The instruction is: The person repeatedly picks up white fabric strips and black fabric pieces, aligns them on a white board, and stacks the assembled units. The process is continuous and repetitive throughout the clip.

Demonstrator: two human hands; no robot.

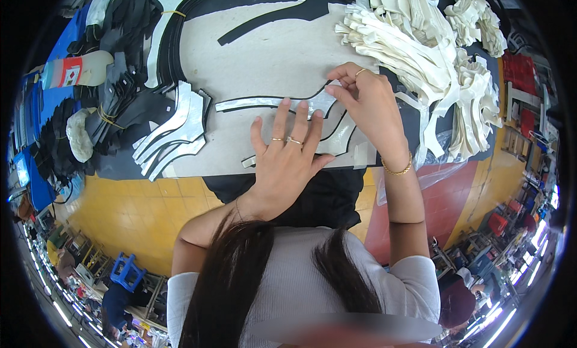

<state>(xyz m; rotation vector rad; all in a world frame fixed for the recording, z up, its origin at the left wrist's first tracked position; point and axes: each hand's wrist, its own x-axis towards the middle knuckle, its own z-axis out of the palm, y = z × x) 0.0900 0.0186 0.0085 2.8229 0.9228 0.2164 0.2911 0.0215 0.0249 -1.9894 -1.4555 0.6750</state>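
Observation:
A long curved silver-white strip point(264, 102) lies on the grey tabletop point(264, 59), on top of a matching black curved piece point(334, 126). My left hand point(287, 161) lies flat with its fingers spread, pressing the strip near its middle. My right hand point(369, 104) pinches the strip's right end between thumb and fingers. Both wrists and some fingers carry thin gold jewellery.
A stack of silver-white cut pieces point(174, 131) lies to the left. Black cut pieces point(120, 101) are bundled at the far left, next to a bottle point(78, 70). Heaps of cream-coloured cut pieces point(433, 53) fill the right. A black curved strip point(270, 17) lies at the back.

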